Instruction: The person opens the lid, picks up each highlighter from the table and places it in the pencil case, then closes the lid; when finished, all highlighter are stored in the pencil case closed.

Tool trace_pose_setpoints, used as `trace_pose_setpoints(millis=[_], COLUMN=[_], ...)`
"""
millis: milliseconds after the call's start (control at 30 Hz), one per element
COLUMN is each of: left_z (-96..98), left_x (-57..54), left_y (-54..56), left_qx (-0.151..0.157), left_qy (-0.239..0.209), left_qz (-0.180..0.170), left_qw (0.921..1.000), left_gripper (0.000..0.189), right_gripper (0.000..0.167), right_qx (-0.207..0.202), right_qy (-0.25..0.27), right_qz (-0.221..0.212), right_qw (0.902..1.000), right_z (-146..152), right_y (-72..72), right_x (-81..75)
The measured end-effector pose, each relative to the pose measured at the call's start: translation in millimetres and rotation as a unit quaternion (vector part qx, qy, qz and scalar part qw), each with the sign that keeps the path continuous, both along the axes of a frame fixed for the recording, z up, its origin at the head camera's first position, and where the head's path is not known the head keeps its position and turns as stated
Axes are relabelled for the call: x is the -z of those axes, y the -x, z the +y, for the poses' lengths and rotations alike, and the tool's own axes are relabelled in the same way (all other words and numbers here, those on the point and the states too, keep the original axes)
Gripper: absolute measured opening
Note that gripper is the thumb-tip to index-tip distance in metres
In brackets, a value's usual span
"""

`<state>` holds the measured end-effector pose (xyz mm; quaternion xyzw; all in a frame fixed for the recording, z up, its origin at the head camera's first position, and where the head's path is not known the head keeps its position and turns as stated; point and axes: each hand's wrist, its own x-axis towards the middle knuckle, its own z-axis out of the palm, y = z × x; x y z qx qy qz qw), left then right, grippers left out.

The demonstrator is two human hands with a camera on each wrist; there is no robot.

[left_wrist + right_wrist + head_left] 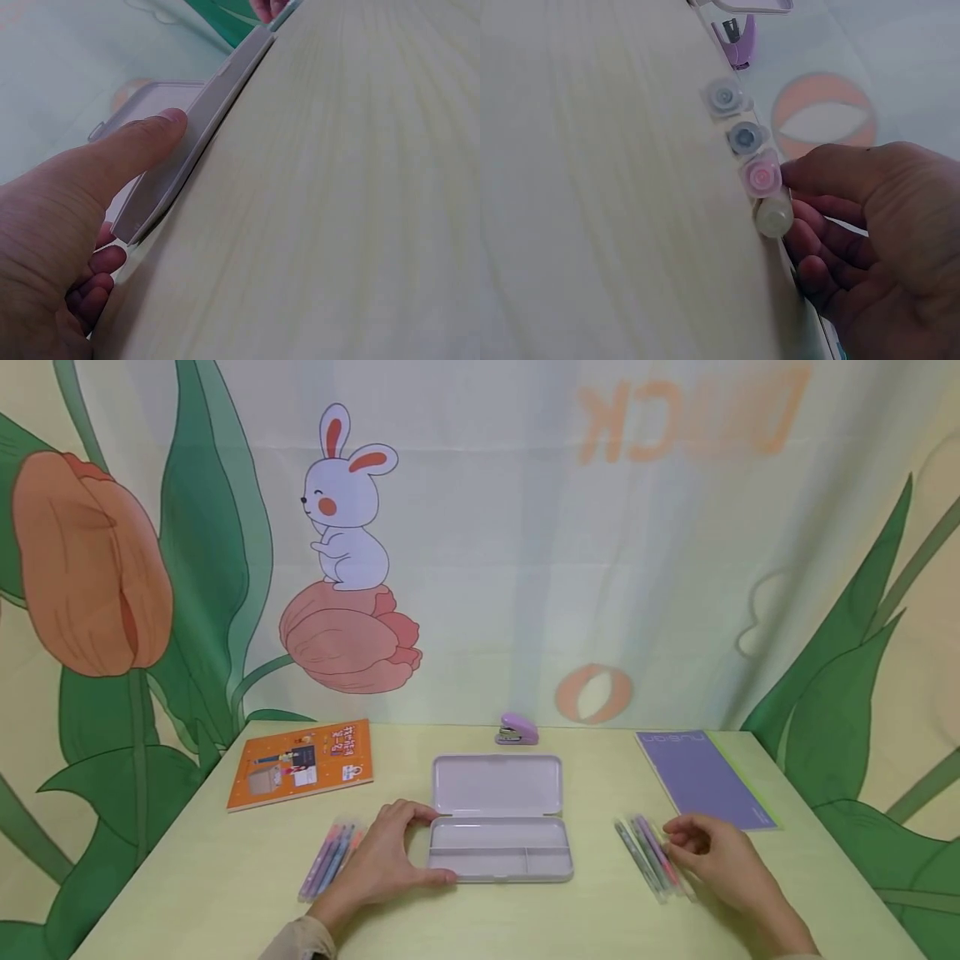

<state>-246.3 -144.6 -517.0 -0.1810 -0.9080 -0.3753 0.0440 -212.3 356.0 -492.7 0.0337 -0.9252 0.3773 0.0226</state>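
The person wears a light beige left sleeve (296,939), its soft fabric creased into small folds around a loose cuff that ends at the wrist. A small black piece (321,956) shows at the cuff, too cut off to identify. Only a thin pale edge of the right sleeve (798,957) comes into the head view. The left hand (382,856) is bare, its thumb (139,146) tipped with a short, rounded thumbnail (173,115). The right hand (720,860) is bare too, with slender fingers and a tiny dark speck (868,149).
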Motion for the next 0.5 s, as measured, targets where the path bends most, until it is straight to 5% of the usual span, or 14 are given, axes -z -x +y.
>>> trace_pose_setpoints(millis=[500], left_z=[-1.0], left_x=[1.7], left_y=[1.1], left_qx=[0.0], left_qy=[-0.001], left_qz=[0.001], left_qw=[1.0], left_gripper=[0.092], right_gripper=[0.023], right_qx=[0.041], right_qy=[-0.043], right_qz=[0.065], right_qw=[0.9961], right_z=[-3.1], right_y=[-1.3], right_x=[-2.1])
